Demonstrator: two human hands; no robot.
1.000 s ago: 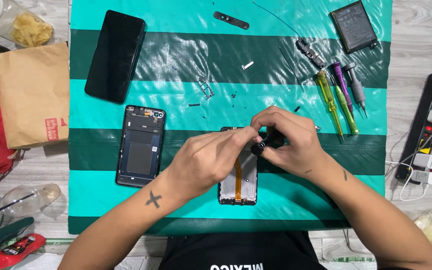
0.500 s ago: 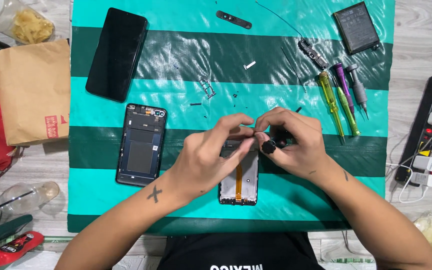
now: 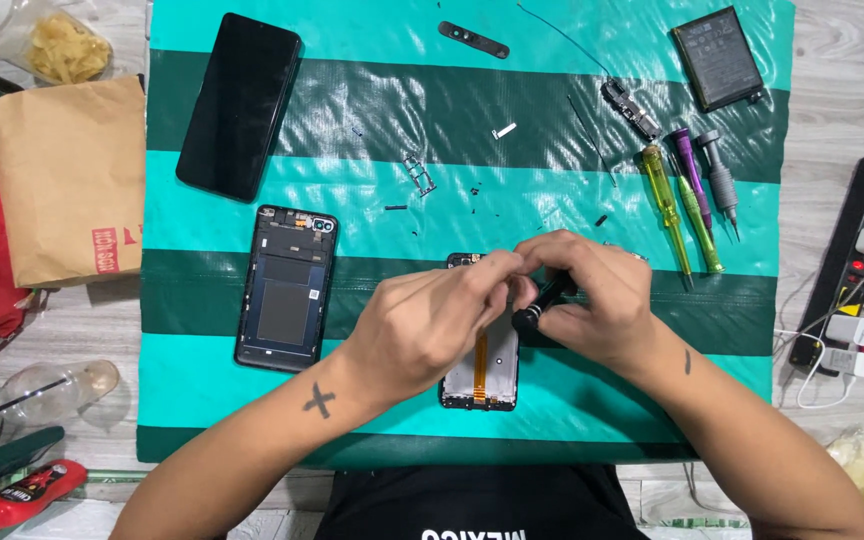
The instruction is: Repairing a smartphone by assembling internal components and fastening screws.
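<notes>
Far left: brown paper bag (image 3: 67, 180). Black phone (image 3: 240, 105), face down, far left on striped green mat (image 3: 552, 80). Phone back housing (image 3: 285, 288) near it. Centre: opened phone frame (image 3: 480, 370) with orange flex cable; left hand (image 3: 432, 325) pinched over its far end. Right hand (image 3: 592, 300) clamped on black screwdriver (image 3: 542, 305). Right: spare screwdrivers (image 3: 692, 200); battery (image 3: 717, 58) far right.

Bare forearms, cross-shaped tattoo on left forearm (image 3: 319, 401), small mark on right forearm (image 3: 687, 361) (also inked), black shirt (image 3: 472, 500)
</notes>
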